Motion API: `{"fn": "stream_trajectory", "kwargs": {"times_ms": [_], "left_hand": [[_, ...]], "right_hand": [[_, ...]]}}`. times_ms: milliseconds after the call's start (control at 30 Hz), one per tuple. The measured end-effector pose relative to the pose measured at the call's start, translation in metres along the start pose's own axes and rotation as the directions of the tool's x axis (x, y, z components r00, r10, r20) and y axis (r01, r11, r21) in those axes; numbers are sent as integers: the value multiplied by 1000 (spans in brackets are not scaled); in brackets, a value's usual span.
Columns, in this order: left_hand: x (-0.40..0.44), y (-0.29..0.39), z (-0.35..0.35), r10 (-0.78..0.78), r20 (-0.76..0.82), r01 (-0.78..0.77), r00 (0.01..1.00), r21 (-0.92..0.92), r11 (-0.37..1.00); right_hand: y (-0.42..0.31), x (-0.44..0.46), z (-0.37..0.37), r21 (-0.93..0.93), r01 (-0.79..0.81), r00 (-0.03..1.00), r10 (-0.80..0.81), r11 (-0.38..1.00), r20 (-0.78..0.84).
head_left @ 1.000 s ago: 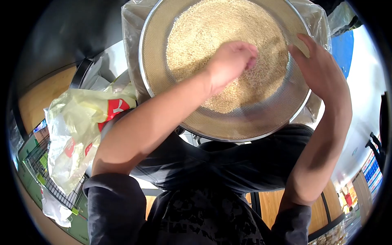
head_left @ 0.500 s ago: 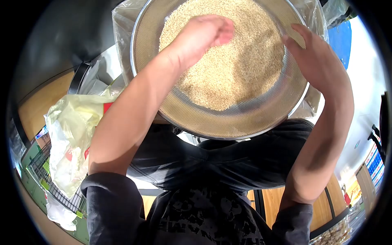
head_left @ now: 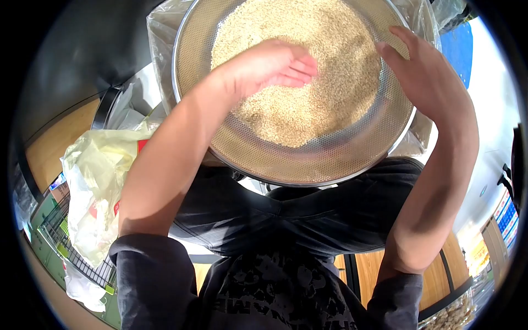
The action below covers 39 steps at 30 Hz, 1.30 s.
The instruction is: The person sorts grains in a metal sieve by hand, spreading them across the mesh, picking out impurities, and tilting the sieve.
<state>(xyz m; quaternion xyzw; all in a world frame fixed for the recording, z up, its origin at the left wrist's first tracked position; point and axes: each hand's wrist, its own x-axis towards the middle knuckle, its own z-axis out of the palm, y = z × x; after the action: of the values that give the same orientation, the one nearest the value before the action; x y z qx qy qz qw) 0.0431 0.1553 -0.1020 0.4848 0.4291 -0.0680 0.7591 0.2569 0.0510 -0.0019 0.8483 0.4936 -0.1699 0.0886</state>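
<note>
A wide, round metal sieve (head_left: 264, 160) with perforated sides holds a broad heap of small pale tan grains (head_left: 341, 104). Above the left-middle part of the heap is my left hand (head_left: 279, 65), its fingers stretched toward the right with slight gaps between them. I see nothing held in it, and whether it touches the grains is unclear. My right hand (head_left: 432, 82) reaches over the sieve's right rim, thumb and forefinger spread apart above the inner wall. Its other fingers are hidden, and contact with the rim cannot be made out.
Clear plastic sheeting (head_left: 159, 44) surrounds the sieve, which sits just beyond my knees. To the left, a pale yellow plastic bag (head_left: 99, 181) lies on a black wire basket (head_left: 55, 231). A blue object (head_left: 457, 55) shows at the upper right.
My left hand has moved down, toward me, over the grains, and its fingers show more clearly. The right hand stays nearly in place by the rim. The sieve appears slightly shifted left.
</note>
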Motion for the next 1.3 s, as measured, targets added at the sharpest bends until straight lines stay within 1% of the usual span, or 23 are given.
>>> {"fn": "stream_trajectory", "kwargs": {"times_ms": [67,133,167,200,300,433,500,533,600,633,700,733,800,833,900,933,1000,1067,1133,1167,1233,1267,1300], "left_hand": [[0,6,-8,4,-40,-5,999,-27,1000],[1,10,-16,67,-124,-73,990,-45,996],[5,11,-23,62,-117,-74,991,-103,992],[6,11,-27,61,-117,-73,991,-103,992],[8,12,-37,103,-200,-139,974,-171,975],[11,14,-48,102,-279,-176,955,-252,952],[10,19,-54,1,-323,-147,946,-426,893],[13,17,-60,1,-324,-147,946,-424,894],[18,13,-70,94,-328,-239,940,-438,866],[15,17,-68,93,-328,-239,940,-438,867],[11,25,-65,44,-405,-203,913,-359,911],[12,23,-68,43,-406,-202,913,-358,911],[15,16,-78,112,-254,-180,961,-265,947],[15,14,-77,111,-254,-180,961,-265,947],[14,9,-75,208,-154,-190,966,124,974],[9,12,-69,207,-154,-189,966,125,974],[-5,20,-54,147,-89,-86,985,483,871],[-6,11,-57,102,-59,-59,993,497,866],[-10,7,-60,58,4,-48,998,626,778],[-13,6,-60,58,3,-47,998,626,778],[-22,8,-58,56,-50,16,997,866,500],[-28,10,-54,55,-52,18,997,866,499],[-34,12,-50,83,-73,30,994,903,428]], "right_hand": [[0,0,-1,4,-4,1000,4,1000,8],[1,0,-1,-3,11,1000,-11,1000,7],[1,1,-1,-3,10,1000,-10,1000,8],[1,1,-1,7,3,1000,-3,1000,13],[-1,0,-1,10,-16,1000,16,1000,27],[-2,-2,2,-2,-27,1000,27,1000,6],[-1,-2,1,-7,-20,1000,20,1000,9],[-1,-1,1,-14,-12,1000,13,1000,12],[-2,-1,1,-6,-29,999,29,1000,27],[-2,-1,1,-1,-45,998,45,999,41],[-2,0,0,-5,-46,998,46,999,42],[-2,0,0,-10,-46,998,46,999,42],[-2,-1,1,-12,-36,999,36,999,36],[-2,-1,1,-14,-27,999,27,1000,29],[-1,-1,2,-22,-20,1000,21,1000,17],[0,-1,3,-31,-15,1000,15,999,4],[2,0,2,-29,-9,1000,9,1000,14],[2,0,1,-27,-3,1000,4,1000,23],[0,-2,1,-13,-20,1000,20,1000,17],[1,-1,2,-12,-20,1000,20,1000,17],[4,0,6,-28,4,1000,-4,1000,-14],[4,-1,5,-27,5,1000,-5,1000,-13],[2,-2,3,-33,3,1000,-3,999,-13]]}}
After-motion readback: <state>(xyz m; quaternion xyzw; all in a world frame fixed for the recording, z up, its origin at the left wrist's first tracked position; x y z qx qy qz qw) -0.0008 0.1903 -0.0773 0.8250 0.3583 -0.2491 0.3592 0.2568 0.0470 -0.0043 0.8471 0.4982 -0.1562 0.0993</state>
